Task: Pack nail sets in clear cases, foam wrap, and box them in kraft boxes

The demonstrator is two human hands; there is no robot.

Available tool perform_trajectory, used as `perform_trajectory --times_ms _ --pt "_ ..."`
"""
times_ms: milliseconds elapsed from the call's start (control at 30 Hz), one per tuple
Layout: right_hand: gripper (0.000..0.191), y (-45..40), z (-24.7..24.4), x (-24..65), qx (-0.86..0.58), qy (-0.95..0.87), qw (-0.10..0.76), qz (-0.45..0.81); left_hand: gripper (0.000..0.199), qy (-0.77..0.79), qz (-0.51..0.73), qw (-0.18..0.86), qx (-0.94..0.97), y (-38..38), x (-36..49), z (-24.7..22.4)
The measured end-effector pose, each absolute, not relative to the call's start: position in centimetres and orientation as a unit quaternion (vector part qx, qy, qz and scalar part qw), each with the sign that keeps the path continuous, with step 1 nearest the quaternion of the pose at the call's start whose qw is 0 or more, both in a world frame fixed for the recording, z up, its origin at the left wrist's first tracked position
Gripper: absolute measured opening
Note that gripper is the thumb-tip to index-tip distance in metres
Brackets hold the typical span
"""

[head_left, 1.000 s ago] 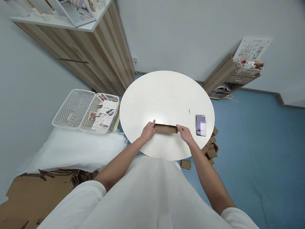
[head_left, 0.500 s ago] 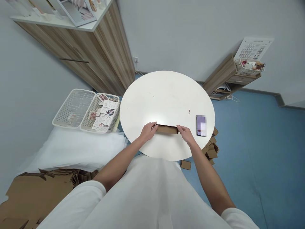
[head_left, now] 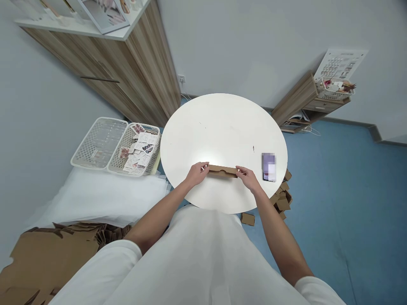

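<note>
A small brown cardboard box (head_left: 221,171) is held at the near side of the round white table (head_left: 222,118). My left hand (head_left: 197,173) grips its left end between thumb and fingers. At the opposite end, my right hand (head_left: 248,178) pinches the right edge. A curved notch shows along the box's upper edge, and its long side faces me. What lies inside the box, if anything, is hidden.
A phone (head_left: 269,167), partly blurred, lies at the table's right. Left of the table stand a basket with cards (head_left: 135,148) and a basket with clear packs (head_left: 99,143). Flat cardboard (head_left: 51,258) is stacked lower left; folded boxes (head_left: 281,197) lie on the floor right.
The box's top, which showed a dark gap before, now looks closed, with a notched flap along it. Both hands stay at its ends.
</note>
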State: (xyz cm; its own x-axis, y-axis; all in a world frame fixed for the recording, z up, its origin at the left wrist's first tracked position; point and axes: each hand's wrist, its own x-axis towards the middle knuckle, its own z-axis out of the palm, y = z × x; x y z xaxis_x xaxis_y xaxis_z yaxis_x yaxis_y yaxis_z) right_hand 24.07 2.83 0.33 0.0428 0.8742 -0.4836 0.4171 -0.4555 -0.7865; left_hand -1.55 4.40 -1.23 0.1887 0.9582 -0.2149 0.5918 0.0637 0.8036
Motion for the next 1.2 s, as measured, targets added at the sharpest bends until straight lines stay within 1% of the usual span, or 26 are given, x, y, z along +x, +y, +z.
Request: perform_trajectory --times_ms 200,367,533,667,833,900,967,1067,1133,1200 --pt "0.049 2.1 -1.4 24.2 -0.687 -0.462 0.236 0.509 0.05 0.618 0.216 0.484 0.58 4.1 -2.1 -3.1" --pt "0.047 1.7 -2.3 24.1 -0.684 -0.44 0.249 0.526 0.045 0.607 0.212 0.533 0.55 4.0 -2.1 -3.3" --pt "0.05 1.1 -1.9 23.5 -0.675 -0.424 0.283 0.533 0.043 0.596 0.204 0.562 0.536 3.7 -2.1 -3.0" --pt "0.048 -0.5 -1.9 23.1 -0.66 -0.421 0.315 0.536 0.042 0.582 0.222 0.559 0.547 2.6 -2.4 -3.8" --pt "0.045 -3.1 -4.1 22.6 -0.641 -0.404 0.337 0.559 0.039 0.561 0.231 0.541 0.583 0.0 -1.8 -5.0" --pt "0.042 -4.1 -5.2 22.6 -0.65 -0.406 0.33 0.551 0.038 0.58 0.219 0.53 0.579 -1.0 -1.0 -5.3" --pt "0.041 -4.8 -6.0 22.8 -0.671 -0.406 0.325 0.529 0.04 0.613 0.208 0.514 0.562 -2.0 -0.1 -5.6" --pt "0.047 -5.4 -6.6 23.2 -0.704 -0.407 0.314 0.491 0.05 0.67 0.193 0.478 0.534 -2.9 1.2 -6.0" --pt "0.052 -5.6 -6.8 23.5 -0.72 -0.418 0.29 0.472 0.057 0.691 0.174 0.458 0.531 -3.1 2.0 -6.3" --pt "0.055 -5.6 -7.0 23.6 -0.734 -0.429 0.262 0.457 0.06 0.696 0.153 0.449 0.539 -3.2 2.4 -6.4"
